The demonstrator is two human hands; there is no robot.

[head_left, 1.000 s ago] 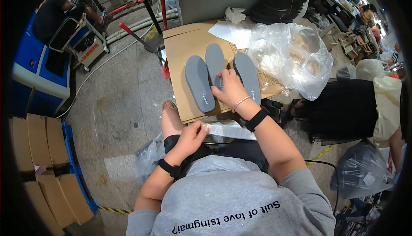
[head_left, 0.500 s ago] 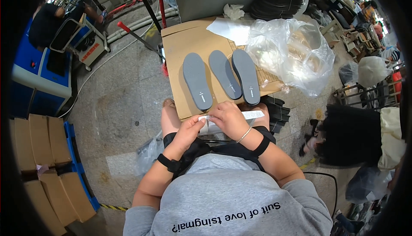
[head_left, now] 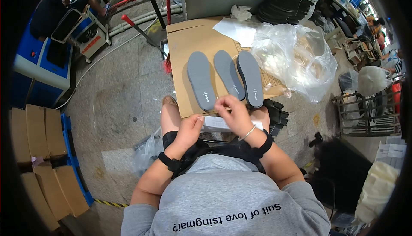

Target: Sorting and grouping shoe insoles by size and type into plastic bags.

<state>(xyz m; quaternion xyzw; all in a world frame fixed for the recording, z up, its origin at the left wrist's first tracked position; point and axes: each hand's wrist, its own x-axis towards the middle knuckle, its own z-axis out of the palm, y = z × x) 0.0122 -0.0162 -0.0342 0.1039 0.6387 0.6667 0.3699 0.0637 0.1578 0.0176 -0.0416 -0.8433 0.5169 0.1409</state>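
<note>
A white printed strip of paper [head_left: 214,123], probably a label sheet, lies across my lap. My left hand [head_left: 189,130] pinches its left end between thumb and fingers. Just above the strip, my right hand [head_left: 235,116] is raised with its fingers curled together. Whatever is in those fingertips, if anything, is too small and blurred to make out. Beyond my hands, grey insoles lie on a cardboard sheet [head_left: 178,47]: a left insole [head_left: 200,79], a middle insole [head_left: 228,70] and a right insole [head_left: 250,77]. The right one looks thicker, like a stack. My right fingers are close to the middle insole's heel.
A clear plastic bag [head_left: 296,60] covers the cardboard's right side, beside a white paper sheet [head_left: 236,32]. Dark stacked sheets [head_left: 285,4] stand behind. Brown cartons [head_left: 40,133] sit at left on a blue pallet [head_left: 66,133]. A person in black [head_left: 47,12] sits far left.
My right hand has lifted off the strip and its fingers have moved up toward the insoles. My left hand still holds the strip's end. The view has shifted slightly.
</note>
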